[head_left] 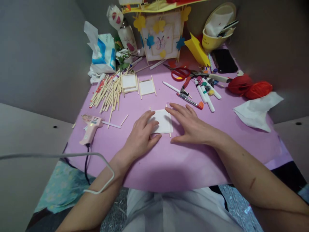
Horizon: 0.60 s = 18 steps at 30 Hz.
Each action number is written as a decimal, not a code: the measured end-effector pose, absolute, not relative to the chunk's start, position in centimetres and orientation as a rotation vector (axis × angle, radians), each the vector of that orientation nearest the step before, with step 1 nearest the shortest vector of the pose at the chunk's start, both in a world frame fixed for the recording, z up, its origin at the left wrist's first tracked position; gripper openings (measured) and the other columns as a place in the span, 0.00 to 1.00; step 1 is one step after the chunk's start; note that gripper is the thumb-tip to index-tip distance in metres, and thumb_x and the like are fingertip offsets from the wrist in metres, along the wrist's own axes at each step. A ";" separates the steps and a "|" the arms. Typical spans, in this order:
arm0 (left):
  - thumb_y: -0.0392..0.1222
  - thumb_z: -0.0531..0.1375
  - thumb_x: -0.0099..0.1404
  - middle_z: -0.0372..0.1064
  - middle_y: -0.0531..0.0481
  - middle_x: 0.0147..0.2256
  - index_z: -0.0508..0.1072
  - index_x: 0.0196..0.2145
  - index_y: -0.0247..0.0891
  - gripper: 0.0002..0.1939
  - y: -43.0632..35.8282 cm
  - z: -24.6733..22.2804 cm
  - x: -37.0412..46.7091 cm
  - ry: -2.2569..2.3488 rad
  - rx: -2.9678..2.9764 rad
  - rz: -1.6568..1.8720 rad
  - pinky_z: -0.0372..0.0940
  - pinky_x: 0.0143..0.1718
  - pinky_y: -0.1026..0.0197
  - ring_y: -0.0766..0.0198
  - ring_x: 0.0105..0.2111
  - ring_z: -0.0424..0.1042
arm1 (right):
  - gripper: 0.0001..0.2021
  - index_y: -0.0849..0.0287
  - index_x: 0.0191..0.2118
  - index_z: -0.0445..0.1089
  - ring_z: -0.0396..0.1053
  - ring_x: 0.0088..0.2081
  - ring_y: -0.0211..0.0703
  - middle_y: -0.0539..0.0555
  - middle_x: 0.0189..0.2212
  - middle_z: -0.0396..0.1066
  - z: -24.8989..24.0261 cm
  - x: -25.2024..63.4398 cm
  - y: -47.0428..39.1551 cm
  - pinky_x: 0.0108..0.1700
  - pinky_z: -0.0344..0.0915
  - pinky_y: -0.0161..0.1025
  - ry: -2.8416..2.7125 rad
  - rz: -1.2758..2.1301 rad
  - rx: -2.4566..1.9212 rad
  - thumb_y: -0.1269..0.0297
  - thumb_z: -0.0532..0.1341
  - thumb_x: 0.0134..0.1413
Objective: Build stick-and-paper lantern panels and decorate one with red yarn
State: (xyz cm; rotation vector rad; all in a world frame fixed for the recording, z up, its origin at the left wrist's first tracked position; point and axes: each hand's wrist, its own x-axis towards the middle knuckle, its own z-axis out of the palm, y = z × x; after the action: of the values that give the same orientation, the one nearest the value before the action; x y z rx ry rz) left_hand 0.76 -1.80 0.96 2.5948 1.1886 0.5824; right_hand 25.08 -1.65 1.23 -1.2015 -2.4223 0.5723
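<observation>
A small white panel (162, 121) with thin wooden sticks along its left and right sides lies flat on the pink tabletop (169, 167). My left hand (142, 133) rests over its left edge, fingers apart, fingertips on or just above the panel. On the other side, my right hand (188, 125) is spread, its fingertips at the panel's top right corner and its thumb near the lower right stick. Neither hand grasps anything. Behind the panel lie two similar stick-framed pieces, one (147, 87) nearer and another (129, 81) to its left.
Loose sticks (111, 91) and a pink glue gun (91, 129) with a cord lie left. Red-handled scissors (181, 74), markers (205, 93), a pen (189, 101) and red yarn (258, 89) lie right. A decorated stick structure (160, 38) stands behind. A grey cable crosses above my left forearm.
</observation>
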 end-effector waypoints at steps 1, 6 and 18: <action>0.46 0.63 0.62 0.49 0.34 0.65 0.62 0.54 0.38 0.25 -1.5 1.1 0.9 1.203 2.602 0.552 0.53 0.62 0.40 0.46 0.67 0.46 | 0.51 0.53 0.69 0.40 0.39 0.70 0.59 0.65 0.69 0.42 1.1 25.2 -1.5 0.66 0.37 0.67 -2.431 0.588 -1.204 0.52 0.68 0.45; 0.56 0.66 0.56 0.45 0.34 0.67 0.47 0.66 0.40 0.48 0.6 1.7 1.6 1.124 2.579 0.248 0.42 0.65 0.34 0.43 0.68 0.42 | 0.53 0.52 0.70 0.37 0.37 0.70 0.57 0.63 0.70 0.40 0.1 25.4 -1.0 0.67 0.36 0.65 -2.443 0.637 -1.200 0.51 0.68 0.45; 0.54 0.65 0.58 0.52 0.37 0.64 0.50 0.66 0.40 0.44 -0.7 1.7 0.1 1.019 2.552 0.290 0.50 0.64 0.43 0.48 0.65 0.50 | 0.52 0.50 0.70 0.36 0.38 0.70 0.57 0.63 0.69 0.42 -0.1 25.3 -1.9 0.66 0.36 0.65 -2.496 0.601 -1.101 0.50 0.67 0.47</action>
State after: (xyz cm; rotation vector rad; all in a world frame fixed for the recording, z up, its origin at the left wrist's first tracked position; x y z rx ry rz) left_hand 0.07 -0.73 1.67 2.5524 1.0190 0.2904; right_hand 25.32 -1.94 -0.08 -1.1011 -2.4956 0.6008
